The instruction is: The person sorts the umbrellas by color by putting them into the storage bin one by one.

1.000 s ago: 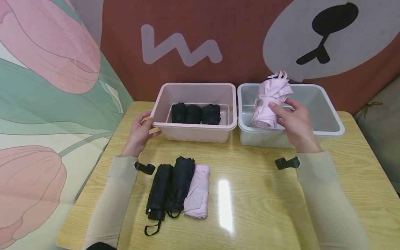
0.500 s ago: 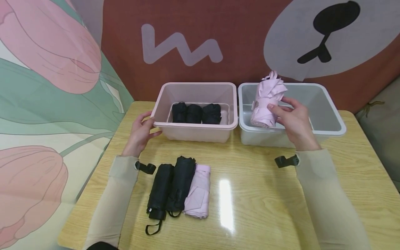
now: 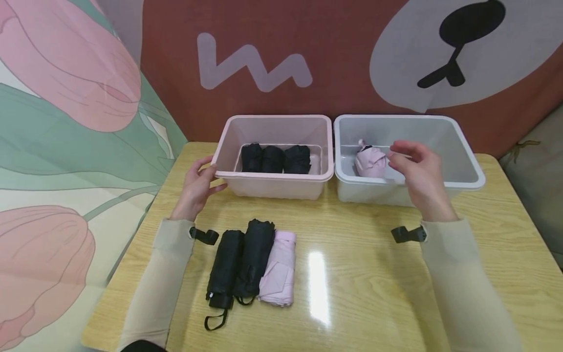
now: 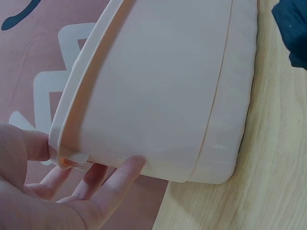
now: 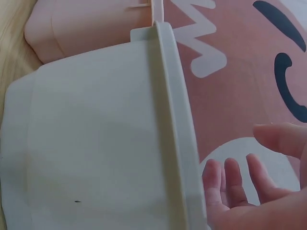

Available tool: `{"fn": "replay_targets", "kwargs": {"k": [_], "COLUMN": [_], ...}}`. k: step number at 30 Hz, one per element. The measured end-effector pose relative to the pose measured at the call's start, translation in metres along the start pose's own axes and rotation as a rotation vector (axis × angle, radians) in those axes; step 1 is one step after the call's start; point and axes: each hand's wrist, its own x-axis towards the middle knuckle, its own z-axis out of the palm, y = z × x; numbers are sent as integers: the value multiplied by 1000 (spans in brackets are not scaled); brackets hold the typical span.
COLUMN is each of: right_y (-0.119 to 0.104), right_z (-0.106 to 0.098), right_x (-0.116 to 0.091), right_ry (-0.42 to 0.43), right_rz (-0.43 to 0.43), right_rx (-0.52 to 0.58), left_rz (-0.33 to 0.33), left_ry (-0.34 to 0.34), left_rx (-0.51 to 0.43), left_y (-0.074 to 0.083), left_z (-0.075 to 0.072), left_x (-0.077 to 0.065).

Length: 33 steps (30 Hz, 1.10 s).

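My left hand [image 3: 198, 188] holds the left front corner of the pink plastic bin [image 3: 274, 188], thumb at the rim and fingers beneath it, as the left wrist view also shows. Inside that bin several bundled black umbrellas [image 3: 272, 160] stand side by side. Over the front of the grey-white bin [image 3: 374, 191] my right hand [image 3: 422, 178] is held with its fingers apart and nothing between them. A folded pink umbrella [image 3: 371, 162] is down in this bin's left part, just left of the right fingertips. The right wrist view shows the right fingers [image 5: 233, 175] loosely bent beyond the rim.
In front of the bins, two folded black umbrellas [image 3: 226, 269] and a folded pink umbrella [image 3: 279, 269] lie side by side on the wooden table [image 3: 352, 293]. A printed cloth [image 3: 343, 58] hangs right behind the two bins, which stand close together.
The pink umbrella has gone from my right hand down into the grey-white bin. The right fingers have let go and moved slightly right. My left hand has stayed at the pink bin.
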Motion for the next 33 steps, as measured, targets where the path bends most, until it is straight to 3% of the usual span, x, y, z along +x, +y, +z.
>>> {"fn": "replay_targets", "kwargs": {"k": [5, 9, 18, 25, 33], "right_y": [-5, -12, -21, -12, 27], "right_z": [2, 9, 31, 50, 83], "right_x": [-10, -25, -59, -80, -96], "right_ry": [-9, -46, -197, -305, -473], "right_rz": [-59, -144, -329, -304, -211], "right_rx": [109, 131, 154, -80, -247], "left_rz": [-1, -3, -5, -14, -26], "left_ry": [10, 8, 7, 5, 13], "left_rx": [17, 10, 2, 1, 4], "left_y": [2, 3, 4, 5, 3], "left_z": [1, 1, 2, 2, 1], "left_x": [1, 1, 0, 0, 0]}}
